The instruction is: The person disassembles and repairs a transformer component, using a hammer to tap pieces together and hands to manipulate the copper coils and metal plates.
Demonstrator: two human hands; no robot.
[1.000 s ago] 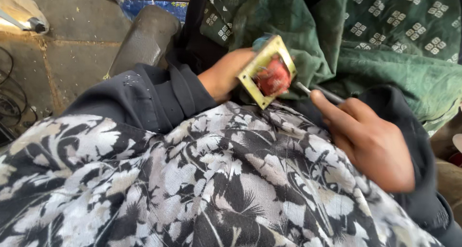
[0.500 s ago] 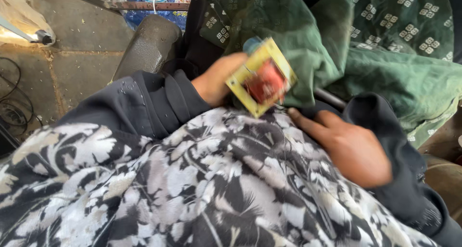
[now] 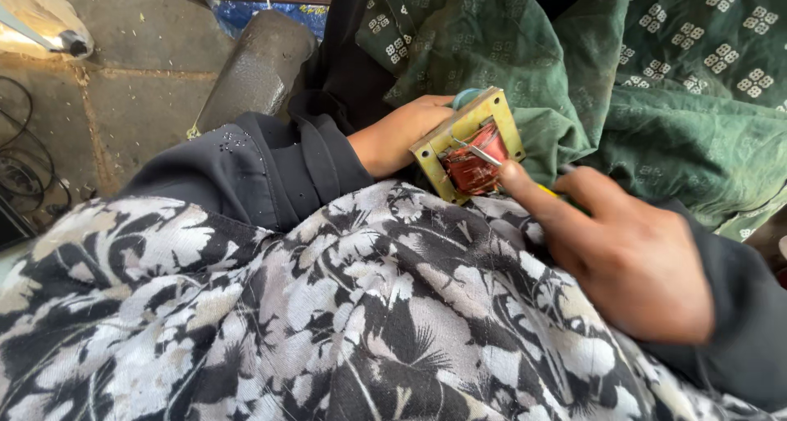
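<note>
One small coil (image 3: 475,154) — red winding inside a yellowish metal frame — is held in the left hand (image 3: 402,134), fingers closed round its far side, just above the lap where the black-and-white floral cloth (image 3: 328,306) meets the green patterned cloth (image 3: 656,77). A thin metal tool (image 3: 484,153) is gripped in the right hand (image 3: 631,257), fingers closed on it with the forefinger laid along the shaft; a yellow bit of handle shows behind the finger. A second ago the tool tip lay off to the right of the frame and the right hand was lower; now the tip is set across the red winding and the hand has been brought up to it, so the tool has been put to work on the coil. Counted: one coil, one tool, two hands. A grey stone (image 3: 258,64) and dark cables (image 3: 25,175) lie on the floor at the left.
</note>
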